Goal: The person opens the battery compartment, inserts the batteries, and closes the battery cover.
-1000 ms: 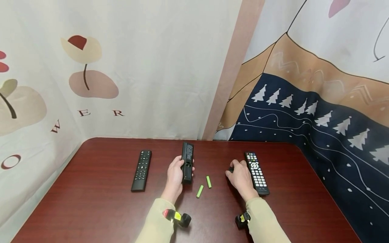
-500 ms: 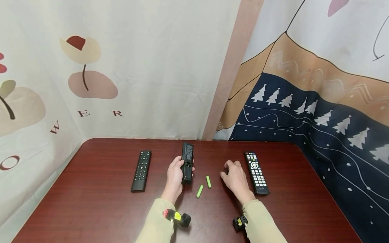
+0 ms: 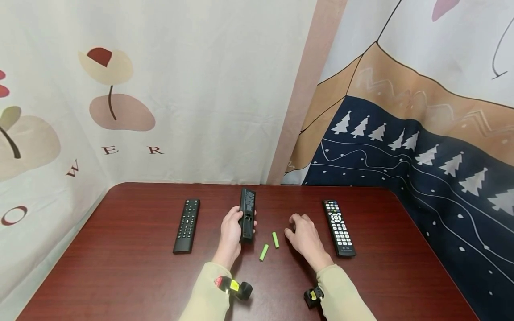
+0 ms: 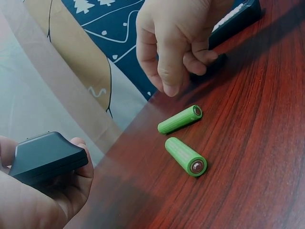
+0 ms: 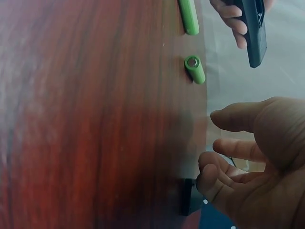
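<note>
My left hand (image 3: 231, 229) grips a black remote control (image 3: 248, 203), back side up, its battery compartment uncovered. Two green batteries lie on the table, one nearer (image 3: 263, 253) and one farther (image 3: 275, 240). Just right of them hovers my right hand (image 3: 306, 238), fingers loosely bent, with a gap between thumb and index finger and nothing pinched there. A small black piece (image 5: 189, 196) shows beside its curled fingers in the right wrist view. It is partly hidden, so I cannot tell whether they touch it.
A black remote (image 3: 186, 226) lies buttons up on the left, and another with white buttons (image 3: 339, 228) lies right of my right hand. The reddish-brown table (image 3: 132, 249) ends at printed curtains (image 3: 209, 111) behind and on the right.
My right hand has moved left, away from the white-buttoned remote and towards the batteries. The dark piece seen at its fingertips earlier is now hidden in the head view. My left hand stays still.
</note>
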{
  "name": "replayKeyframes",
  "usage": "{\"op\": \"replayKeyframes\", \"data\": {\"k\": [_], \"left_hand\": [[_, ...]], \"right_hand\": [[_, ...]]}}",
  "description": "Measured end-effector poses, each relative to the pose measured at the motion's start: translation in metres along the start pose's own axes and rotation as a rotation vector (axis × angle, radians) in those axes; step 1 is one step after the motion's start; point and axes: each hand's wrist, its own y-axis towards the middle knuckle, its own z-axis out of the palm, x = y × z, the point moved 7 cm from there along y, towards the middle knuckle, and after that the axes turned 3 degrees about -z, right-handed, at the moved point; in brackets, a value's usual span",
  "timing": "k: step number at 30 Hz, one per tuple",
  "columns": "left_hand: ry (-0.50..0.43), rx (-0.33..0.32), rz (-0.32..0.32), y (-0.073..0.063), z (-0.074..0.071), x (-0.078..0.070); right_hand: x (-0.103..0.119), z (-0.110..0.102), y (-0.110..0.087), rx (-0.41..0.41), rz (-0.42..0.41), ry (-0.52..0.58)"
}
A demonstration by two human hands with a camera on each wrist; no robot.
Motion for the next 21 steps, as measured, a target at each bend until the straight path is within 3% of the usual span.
{"op": "replayKeyframes", "data": {"k": [21], "left_hand": [[0.005,0.003,0.001,-0.001,0.001,-0.002]], "right_hand": [[0.022,0.014,-0.003,0.111,-0.114,0.000]]}}
